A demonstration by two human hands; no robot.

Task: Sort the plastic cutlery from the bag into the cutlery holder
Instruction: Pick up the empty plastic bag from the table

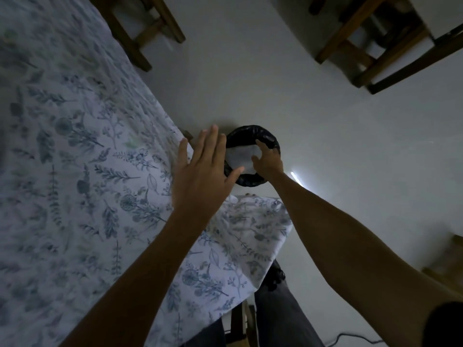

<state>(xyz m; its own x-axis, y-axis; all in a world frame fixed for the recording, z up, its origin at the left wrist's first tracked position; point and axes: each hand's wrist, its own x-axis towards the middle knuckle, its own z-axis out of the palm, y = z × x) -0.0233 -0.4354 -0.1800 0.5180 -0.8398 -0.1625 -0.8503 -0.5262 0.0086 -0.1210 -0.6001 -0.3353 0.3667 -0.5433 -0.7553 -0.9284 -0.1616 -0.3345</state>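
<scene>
A round bin lined with a black bag (263,136) stands on the pale floor beside the table's corner. A white plastic bag (241,156) lies in its mouth. My right hand (268,159) reaches down into the bin and has its fingers on the white bag. My left hand (205,169) hovers flat above the table's edge, fingers spread, holding nothing. No cutlery and no cutlery holder are in view.
A table covered with a white cloth printed with blue leaves (75,171) fills the left. Wooden chair legs (140,33) stand at the top left, and more wooden furniture (375,46) at the top right. My legs (280,316) show below the table corner.
</scene>
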